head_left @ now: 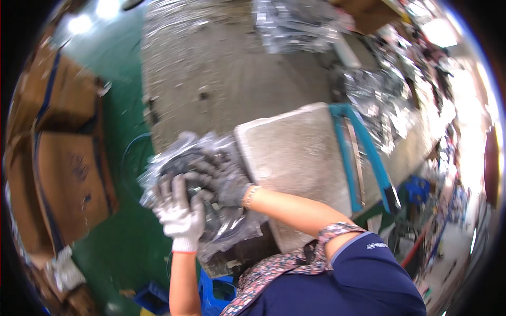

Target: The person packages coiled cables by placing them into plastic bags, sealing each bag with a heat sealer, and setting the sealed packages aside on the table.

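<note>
A crumpled clear plastic bag [232,231] with dark contents lies at the table's left edge, beside a pale slab. My left hand [180,213], in a white glove with greyed fingers, rests on the bag's left side, fingers stretched and spread. From the right, my right hand [226,181], in a dark grey glove, reaches over it with its fingers bent onto the bag and a dark piece [184,160] inside. Blur and plastic hide what kind of thing the dark piece is.
The pale slab [295,152] lies right of the bag, with a blue-handled bar tool [369,152] along its right edge. More plastic bags [295,23] are at the table's far side. Cardboard boxes [74,179] stand on the green floor at left. A blue stool [213,292] is below the table.
</note>
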Demonstrator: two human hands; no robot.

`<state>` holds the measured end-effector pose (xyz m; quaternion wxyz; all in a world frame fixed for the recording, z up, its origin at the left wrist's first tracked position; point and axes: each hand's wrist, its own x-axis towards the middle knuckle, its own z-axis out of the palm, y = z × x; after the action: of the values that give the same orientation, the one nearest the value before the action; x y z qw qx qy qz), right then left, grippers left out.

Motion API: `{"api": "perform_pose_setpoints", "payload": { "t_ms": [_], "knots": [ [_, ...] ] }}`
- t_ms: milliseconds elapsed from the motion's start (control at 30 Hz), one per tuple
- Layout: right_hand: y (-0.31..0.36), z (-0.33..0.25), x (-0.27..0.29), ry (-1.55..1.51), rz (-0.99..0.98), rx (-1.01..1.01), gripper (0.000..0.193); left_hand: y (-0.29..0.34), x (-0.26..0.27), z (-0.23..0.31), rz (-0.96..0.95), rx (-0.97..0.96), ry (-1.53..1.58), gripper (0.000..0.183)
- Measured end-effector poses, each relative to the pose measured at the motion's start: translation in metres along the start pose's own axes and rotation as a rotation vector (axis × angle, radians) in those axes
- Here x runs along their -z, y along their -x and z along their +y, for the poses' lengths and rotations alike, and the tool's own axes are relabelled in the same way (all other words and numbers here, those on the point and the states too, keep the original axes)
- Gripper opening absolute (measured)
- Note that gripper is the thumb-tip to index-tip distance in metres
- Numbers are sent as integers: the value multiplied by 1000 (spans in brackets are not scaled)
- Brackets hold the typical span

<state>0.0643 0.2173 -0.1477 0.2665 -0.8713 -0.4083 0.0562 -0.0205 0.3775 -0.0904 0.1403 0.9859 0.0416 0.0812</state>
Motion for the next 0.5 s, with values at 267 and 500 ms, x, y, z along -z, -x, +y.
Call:
{"api": "perform_pose_setpoints", "payload": {
  "t_ms": [267, 500],
  "knots": [
    [-2, 11, -27, -14, 233, 116, 59, 12, -16, -5, -77, 29, -154, 61],
    [141, -22, 65, -478, 192, 98, 43, 34, -6, 26, 16, -45, -96, 59]
  ]
}}
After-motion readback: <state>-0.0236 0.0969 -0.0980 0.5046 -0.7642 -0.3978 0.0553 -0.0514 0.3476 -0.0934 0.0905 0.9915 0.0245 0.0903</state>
